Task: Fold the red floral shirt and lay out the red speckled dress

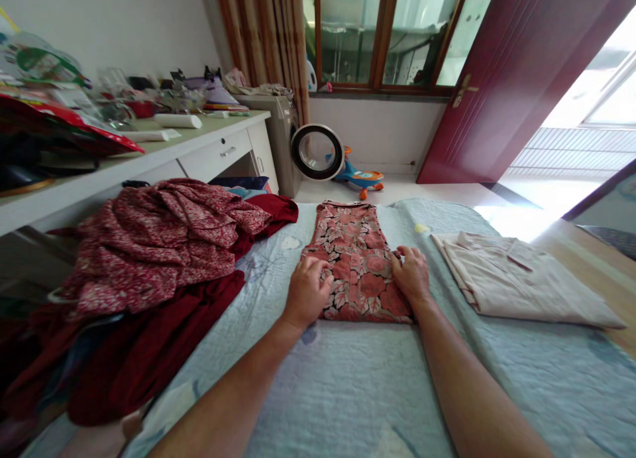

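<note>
A folded floral garment (355, 272), reddish-pink with grey leaves and black gaps, lies flat on the pale blue bedspread (358, 385), its long side pointing away from me. At its left edge, my left hand (309, 289) is closed with curled fingers on the cloth. My right hand (412, 272) is closed at the opposite edge, a bit of dark fabric showing at its fingertips. The undersides of both grips are hidden. To the right rests a folded cream shirt (521, 276), apart from my right hand.
Crumpled red-patterned clothes (169, 246) and dark red cloth (149, 352) are heaped at the left. Beyond stand a cluttered white desk (203, 156), a washing machine with its round door (318, 152) open, a blue-orange ride-on toy (358, 176) and a red door (501, 80).
</note>
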`<action>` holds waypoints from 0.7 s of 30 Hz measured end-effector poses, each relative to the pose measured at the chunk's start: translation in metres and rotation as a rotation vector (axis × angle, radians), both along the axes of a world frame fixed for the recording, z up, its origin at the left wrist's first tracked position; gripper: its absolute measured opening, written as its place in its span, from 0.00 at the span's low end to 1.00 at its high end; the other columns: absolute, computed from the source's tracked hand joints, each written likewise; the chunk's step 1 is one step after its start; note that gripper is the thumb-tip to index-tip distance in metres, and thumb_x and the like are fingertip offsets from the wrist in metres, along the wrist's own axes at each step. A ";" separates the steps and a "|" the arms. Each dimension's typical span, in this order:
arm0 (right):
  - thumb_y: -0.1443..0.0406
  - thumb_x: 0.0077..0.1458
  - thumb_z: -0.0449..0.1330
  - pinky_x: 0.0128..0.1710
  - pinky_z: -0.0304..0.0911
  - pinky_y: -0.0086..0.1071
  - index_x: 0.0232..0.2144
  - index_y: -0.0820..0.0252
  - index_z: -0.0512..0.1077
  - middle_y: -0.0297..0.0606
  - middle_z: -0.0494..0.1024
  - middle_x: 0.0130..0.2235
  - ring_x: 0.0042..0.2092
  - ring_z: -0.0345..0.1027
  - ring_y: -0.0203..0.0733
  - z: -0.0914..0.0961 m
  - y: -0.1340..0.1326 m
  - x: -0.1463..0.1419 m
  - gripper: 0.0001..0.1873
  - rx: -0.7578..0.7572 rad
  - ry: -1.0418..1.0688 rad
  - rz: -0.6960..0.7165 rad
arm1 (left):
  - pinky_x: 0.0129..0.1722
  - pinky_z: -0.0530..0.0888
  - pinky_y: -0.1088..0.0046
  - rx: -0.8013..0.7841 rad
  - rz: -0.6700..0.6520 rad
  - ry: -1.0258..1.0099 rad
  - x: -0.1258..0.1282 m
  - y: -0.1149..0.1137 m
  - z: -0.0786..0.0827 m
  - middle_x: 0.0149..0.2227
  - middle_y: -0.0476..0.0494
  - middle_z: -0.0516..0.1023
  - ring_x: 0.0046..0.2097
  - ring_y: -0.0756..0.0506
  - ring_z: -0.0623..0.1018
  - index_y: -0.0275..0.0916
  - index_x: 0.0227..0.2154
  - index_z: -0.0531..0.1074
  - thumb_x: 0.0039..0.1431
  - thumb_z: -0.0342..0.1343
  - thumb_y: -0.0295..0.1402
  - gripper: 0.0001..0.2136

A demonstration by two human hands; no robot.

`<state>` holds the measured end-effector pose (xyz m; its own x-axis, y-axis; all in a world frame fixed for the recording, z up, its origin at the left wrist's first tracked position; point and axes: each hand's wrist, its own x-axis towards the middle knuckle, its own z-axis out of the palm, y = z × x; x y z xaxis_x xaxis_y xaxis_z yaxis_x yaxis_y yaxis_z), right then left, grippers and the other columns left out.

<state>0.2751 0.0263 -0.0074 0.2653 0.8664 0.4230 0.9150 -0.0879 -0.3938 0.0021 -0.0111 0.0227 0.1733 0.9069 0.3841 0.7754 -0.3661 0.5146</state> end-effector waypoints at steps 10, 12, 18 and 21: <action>0.50 0.61 0.52 0.44 0.59 0.40 0.36 0.64 0.76 0.53 0.76 0.39 0.43 0.68 0.53 -0.001 0.001 0.010 0.23 -0.153 -0.021 -0.235 | 0.38 0.70 0.67 -0.420 0.333 0.188 -0.039 0.078 -0.005 0.37 0.37 0.79 0.42 0.37 0.79 0.38 0.34 0.73 0.54 0.55 0.49 0.18; 0.51 0.62 0.50 0.44 0.59 0.41 0.33 0.63 0.77 0.52 0.76 0.38 0.43 0.69 0.53 0.000 0.000 0.009 0.24 -0.170 -0.041 -0.230 | 0.33 0.69 0.69 -0.433 0.337 0.131 -0.037 0.083 -0.008 0.32 0.40 0.79 0.38 0.38 0.79 0.39 0.29 0.73 0.53 0.56 0.50 0.17; 0.51 0.60 0.52 0.41 0.58 0.39 0.31 0.59 0.77 0.48 0.76 0.38 0.43 0.68 0.51 0.000 0.002 0.010 0.22 -0.205 -0.009 -0.175 | 0.36 0.70 0.72 -0.290 0.239 -0.156 -0.036 0.090 -0.026 0.31 0.46 0.79 0.35 0.44 0.78 0.39 0.27 0.72 0.51 0.56 0.37 0.06; 0.49 0.57 0.55 0.40 0.57 0.37 0.28 0.58 0.76 0.44 0.77 0.36 0.42 0.68 0.50 -0.004 0.007 0.012 0.21 -0.186 0.023 -0.148 | 0.39 0.72 0.71 -0.275 0.130 -0.413 -0.037 0.095 -0.034 0.32 0.46 0.79 0.36 0.45 0.78 0.38 0.30 0.72 0.50 0.54 0.33 0.06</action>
<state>0.2866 0.0328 -0.0113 0.4034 0.8796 0.2521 0.8775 -0.2938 -0.3791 -0.0344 0.0837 -0.0117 -0.0632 0.9880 0.1411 0.5168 -0.0885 0.8515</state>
